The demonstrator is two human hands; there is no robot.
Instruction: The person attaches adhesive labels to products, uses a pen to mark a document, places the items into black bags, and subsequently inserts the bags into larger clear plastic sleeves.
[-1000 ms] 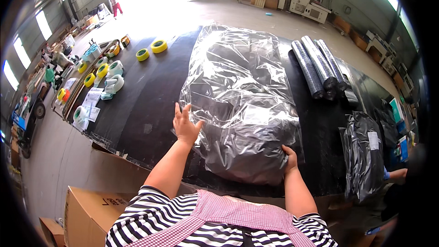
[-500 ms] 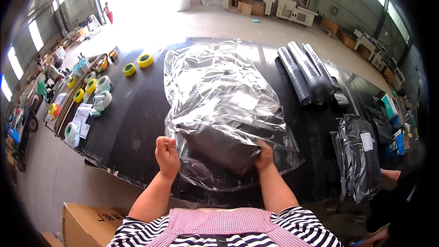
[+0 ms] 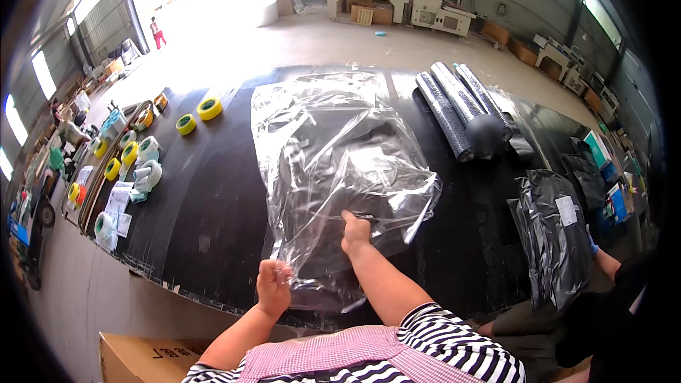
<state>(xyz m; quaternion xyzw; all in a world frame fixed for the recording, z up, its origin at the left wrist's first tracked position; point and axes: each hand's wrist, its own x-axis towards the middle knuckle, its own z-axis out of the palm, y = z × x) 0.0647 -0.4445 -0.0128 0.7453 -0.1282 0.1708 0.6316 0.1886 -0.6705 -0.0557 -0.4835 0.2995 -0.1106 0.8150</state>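
A large clear plastic bag (image 3: 333,142) lies lengthwise on the black table (image 3: 213,198), with a dark folded item (image 3: 365,202) showing inside its near half. My left hand (image 3: 273,285) pinches the bag's near left corner at the table's front edge. My right hand (image 3: 355,230) is closed on the dark item through the bag, a little farther in. The bag's far end lies flat and wrinkled.
Yellow and white tape rolls (image 3: 128,159) line the table's left side. Three dark rolls (image 3: 461,103) lie at the back right, and a black-wrapped package (image 3: 557,230) sits at the right beside another person's arm (image 3: 603,262). A cardboard box (image 3: 142,354) stands below the front edge.
The bag was bulging a second ago and now lies flatter and longer. My left hand dropped from the bag's side to its near corner; my right hand pushed inward onto the dark item.
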